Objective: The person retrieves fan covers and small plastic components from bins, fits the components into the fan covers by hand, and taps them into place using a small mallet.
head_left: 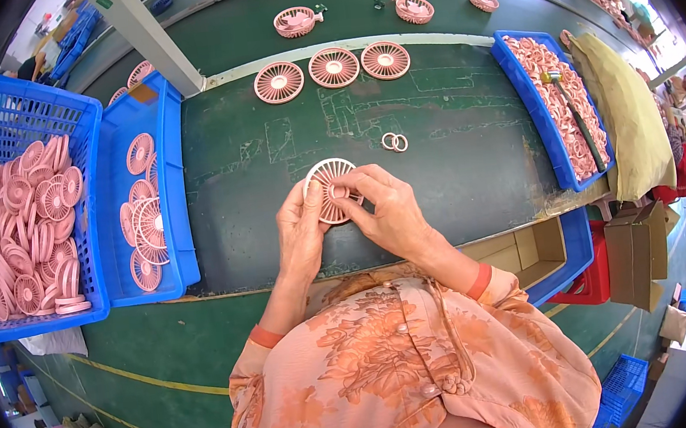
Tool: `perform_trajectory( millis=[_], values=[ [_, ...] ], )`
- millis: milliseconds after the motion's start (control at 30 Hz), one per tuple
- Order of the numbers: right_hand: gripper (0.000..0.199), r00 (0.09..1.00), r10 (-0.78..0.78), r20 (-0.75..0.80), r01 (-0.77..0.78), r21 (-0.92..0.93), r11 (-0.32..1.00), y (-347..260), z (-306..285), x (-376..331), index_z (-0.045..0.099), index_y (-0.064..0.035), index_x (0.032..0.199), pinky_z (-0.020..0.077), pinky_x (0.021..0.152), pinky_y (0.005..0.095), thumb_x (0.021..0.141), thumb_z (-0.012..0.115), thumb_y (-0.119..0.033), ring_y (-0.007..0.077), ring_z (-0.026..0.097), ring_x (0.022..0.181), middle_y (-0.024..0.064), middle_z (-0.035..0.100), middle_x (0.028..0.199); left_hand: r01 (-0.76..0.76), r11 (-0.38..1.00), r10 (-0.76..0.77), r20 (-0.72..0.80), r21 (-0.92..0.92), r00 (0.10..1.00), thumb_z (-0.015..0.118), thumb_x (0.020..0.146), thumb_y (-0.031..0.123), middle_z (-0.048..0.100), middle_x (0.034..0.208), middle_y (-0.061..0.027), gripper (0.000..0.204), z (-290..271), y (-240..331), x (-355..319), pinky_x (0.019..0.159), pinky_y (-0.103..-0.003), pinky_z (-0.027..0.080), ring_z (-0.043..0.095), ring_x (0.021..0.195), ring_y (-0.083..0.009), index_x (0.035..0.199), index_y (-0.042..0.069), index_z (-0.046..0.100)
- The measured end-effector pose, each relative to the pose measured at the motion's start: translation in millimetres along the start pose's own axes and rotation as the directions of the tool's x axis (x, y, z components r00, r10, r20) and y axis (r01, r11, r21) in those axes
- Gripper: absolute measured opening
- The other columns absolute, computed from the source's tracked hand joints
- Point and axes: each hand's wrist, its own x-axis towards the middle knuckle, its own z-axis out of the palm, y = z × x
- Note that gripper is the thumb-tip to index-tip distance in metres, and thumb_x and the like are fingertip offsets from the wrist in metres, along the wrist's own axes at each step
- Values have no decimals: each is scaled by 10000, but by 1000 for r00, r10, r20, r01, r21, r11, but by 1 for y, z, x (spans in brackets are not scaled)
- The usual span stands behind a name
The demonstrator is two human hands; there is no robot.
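We judge the round pink plastic fan grille [328,184] light, stiff, with thin breakable spokes; our left hand [302,233] pinches its seven-o'clock rim, our right hand [388,210] fingers its hub.

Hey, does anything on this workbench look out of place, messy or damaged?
Nothing stands out. Both hands, left hand and right hand, hold one pink fan grille; three more lie in a row, two small rings beside them, and the blue trays hold their parts.

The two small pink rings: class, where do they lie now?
The two small pink rings lie on the green table in the head view, just beyond the right hand, nearer than the three grilles.
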Motion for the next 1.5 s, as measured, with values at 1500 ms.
perform_trajectory(
  millis=[1500],
  values=[
    [169, 961, 126, -246, -182, -223, 958, 80, -49, -6, 718, -39, 939, 531, 751, 375, 808, 808, -99, 292, 646, 866, 129, 627, 961, -659, 357, 386, 538, 662, 749, 673, 926, 134, 731, 1007, -147, 199, 129, -6, 144, 759, -429, 578, 724, 907, -360, 1119, 86, 658]
  ],
)
